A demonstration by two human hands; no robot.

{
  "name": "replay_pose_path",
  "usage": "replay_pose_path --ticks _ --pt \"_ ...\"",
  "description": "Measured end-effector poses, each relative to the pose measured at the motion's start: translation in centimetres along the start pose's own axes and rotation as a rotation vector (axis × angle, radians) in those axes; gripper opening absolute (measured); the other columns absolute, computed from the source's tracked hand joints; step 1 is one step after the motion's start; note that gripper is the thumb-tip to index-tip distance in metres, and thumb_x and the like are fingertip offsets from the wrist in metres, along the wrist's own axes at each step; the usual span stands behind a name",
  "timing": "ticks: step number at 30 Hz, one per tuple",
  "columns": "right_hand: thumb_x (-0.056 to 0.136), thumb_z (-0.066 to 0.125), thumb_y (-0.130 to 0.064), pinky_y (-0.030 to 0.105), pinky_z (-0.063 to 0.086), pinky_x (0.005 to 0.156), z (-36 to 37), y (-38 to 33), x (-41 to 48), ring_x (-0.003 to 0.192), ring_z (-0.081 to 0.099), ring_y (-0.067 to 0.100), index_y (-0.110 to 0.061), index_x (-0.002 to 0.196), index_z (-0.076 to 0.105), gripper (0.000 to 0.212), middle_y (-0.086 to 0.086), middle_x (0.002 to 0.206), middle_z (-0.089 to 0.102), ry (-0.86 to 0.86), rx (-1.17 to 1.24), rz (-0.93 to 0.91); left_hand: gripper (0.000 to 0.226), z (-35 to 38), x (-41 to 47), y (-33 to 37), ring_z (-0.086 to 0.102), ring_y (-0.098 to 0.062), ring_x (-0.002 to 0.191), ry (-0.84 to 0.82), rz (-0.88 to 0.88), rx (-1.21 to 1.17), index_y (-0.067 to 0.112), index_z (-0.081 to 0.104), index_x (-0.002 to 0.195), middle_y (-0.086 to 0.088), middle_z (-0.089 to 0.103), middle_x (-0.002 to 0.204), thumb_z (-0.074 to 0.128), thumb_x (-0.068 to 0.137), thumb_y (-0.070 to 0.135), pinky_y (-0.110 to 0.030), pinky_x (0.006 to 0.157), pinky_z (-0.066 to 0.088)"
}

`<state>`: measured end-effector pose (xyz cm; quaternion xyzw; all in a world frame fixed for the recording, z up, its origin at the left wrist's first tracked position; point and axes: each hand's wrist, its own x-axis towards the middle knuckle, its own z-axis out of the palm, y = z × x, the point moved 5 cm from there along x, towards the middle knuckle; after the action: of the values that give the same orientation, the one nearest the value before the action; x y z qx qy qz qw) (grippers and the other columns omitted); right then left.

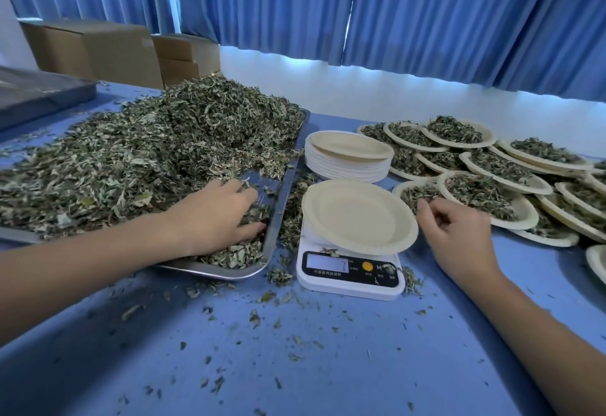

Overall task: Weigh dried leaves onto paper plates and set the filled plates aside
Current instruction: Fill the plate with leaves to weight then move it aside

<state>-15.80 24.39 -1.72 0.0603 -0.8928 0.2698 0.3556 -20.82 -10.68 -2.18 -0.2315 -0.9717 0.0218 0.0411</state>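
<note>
A big heap of dried leaves [157,147] fills a metal tray [282,192] on the left. My left hand [216,215] lies in the tray's near right corner, fingers curled round a clump of leaves. An empty paper plate [357,215] sits on a white digital scale [347,271] in the middle. To the plate's right, my right hand [455,235] hovers with loosely curled fingers and holds nothing. Several filled plates [485,192] overlap at the right. A stack of empty plates [347,156] stands behind the scale.
Loose leaf bits are scattered over the blue table [295,350]. Cardboard boxes [98,52] stand at the back left, with a grey tray [36,94] in front of them. Blue curtains [393,6] and a white wall close off the far side.
</note>
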Motion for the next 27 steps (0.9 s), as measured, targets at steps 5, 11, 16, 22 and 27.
replay_pose_path --ticks 5,11,16,22,27 --pt "0.101 0.057 -0.024 0.04 0.036 0.058 -0.1 0.0 0.0 0.051 0.037 0.026 -0.005 0.058 0.043 0.049 0.013 0.049 0.042 0.02 0.006 0.035 0.019 -0.2 0.8 0.7 0.053 -0.01 0.073 0.132 0.073 -0.118 0.023 0.053 0.104 0.014 0.046 0.083 0.056 0.098 0.041 -0.024 0.064 0.041" --pt "0.102 0.056 -0.026 0.041 0.038 0.059 -0.3 0.4 -0.1 0.052 0.042 0.032 -0.003 0.059 0.047 0.05 0.016 0.05 0.045 0.017 0.004 0.07 0.019 -2.8 2.0 -0.2 0.053 -0.002 0.046 0.286 -0.043 -0.248 0.027 0.05 0.086 0.007 0.058 0.067 0.054 0.099 0.04 -0.014 0.035 0.037" --pt "0.102 0.055 -0.027 0.043 0.041 0.06 -0.3 0.5 -0.1 0.053 0.044 0.034 -0.002 0.059 0.048 0.051 0.017 0.05 0.047 0.017 0.013 0.076 0.021 -5.0 3.1 -0.2 0.054 -0.007 0.06 0.385 -0.039 -0.203 0.024 0.045 0.089 0.006 0.053 0.077 0.051 0.101 0.04 -0.022 0.052 0.044" --pt "0.102 0.055 -0.027 0.038 0.034 0.055 -0.5 0.5 0.1 0.053 0.039 0.031 -0.002 0.058 0.043 0.052 0.017 0.05 0.04 0.04 0.037 0.074 0.018 -8.1 4.8 2.4 0.049 0.002 0.066 0.571 0.078 -0.397 0.024 0.049 0.091 0.012 0.05 0.077 0.054 0.101 0.038 -0.015 0.056 0.035" --pt "0.102 0.055 -0.029 0.04 0.041 0.057 -0.6 0.9 0.1 0.054 0.045 0.032 0.0 0.059 0.05 0.052 0.017 0.051 0.046 0.041 0.047 0.095 0.022 -8.7 6.9 7.3 0.049 0.009 0.062 0.512 0.197 -0.652 0.027 0.05 0.084 0.01 0.055 0.073 0.058 0.1 0.039 -0.01 0.055 0.035"
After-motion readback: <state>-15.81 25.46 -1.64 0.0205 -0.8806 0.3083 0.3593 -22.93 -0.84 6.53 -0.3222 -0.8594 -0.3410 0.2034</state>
